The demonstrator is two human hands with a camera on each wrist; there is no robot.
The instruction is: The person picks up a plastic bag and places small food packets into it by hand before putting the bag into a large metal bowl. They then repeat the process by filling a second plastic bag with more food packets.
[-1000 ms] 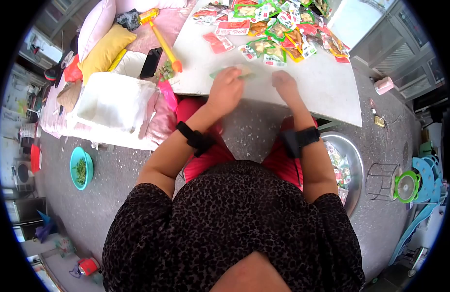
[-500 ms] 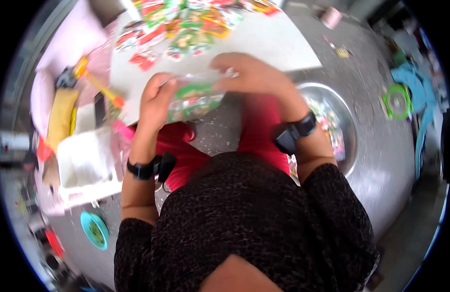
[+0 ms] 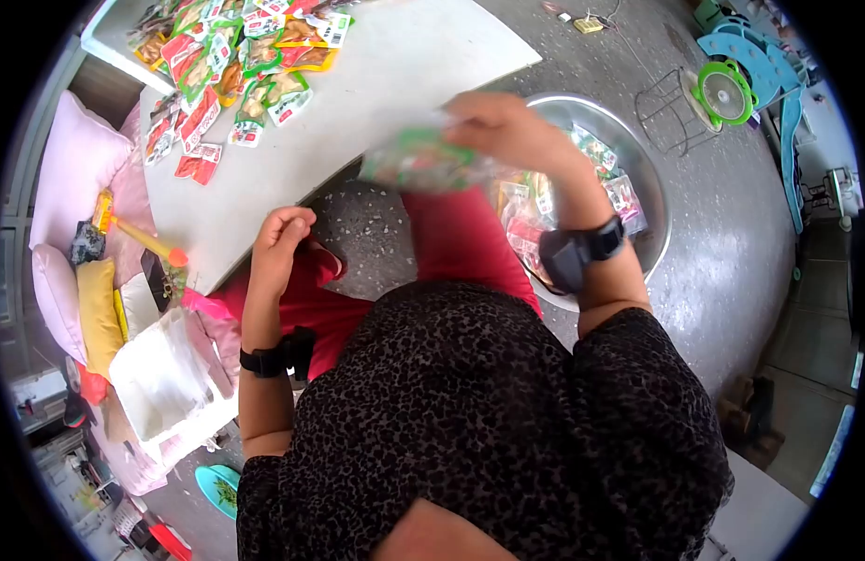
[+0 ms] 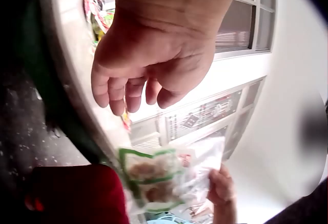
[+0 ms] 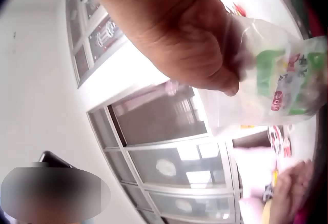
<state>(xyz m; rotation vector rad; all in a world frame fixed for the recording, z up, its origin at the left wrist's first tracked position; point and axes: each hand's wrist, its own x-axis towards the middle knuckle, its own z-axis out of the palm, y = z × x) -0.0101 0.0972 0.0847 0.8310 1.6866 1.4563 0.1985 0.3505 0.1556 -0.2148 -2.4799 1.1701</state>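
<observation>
My right hand (image 3: 512,131) pinches the top of a clear plastic bag (image 3: 418,161), which is blurred and hangs beside the table's front edge. In the right wrist view, green-edged packets show inside the bag (image 5: 287,83), with thumb and fingers closed on its gathered end. My left hand (image 3: 283,241) is apart from the bag, over my left knee. Its fingers (image 4: 117,93) hang loosely curled with nothing between them. Below the right forearm stands a wide metal basin (image 3: 655,178) holding several filled bags (image 3: 529,222).
Many red, green and yellow food packets (image 3: 250,70) lie heaped on the white table (image 3: 409,70). A white tray (image 3: 161,374) and a yellow cushion (image 3: 96,304) are on the pink bedding at left. A wire stand (image 3: 666,122) and green fan (image 3: 725,92) occupy the floor at right.
Both hands were at the bag half a second ago; the left has since let go. The right hand has carried the bag toward the basin, and the head view has turned rightward.
</observation>
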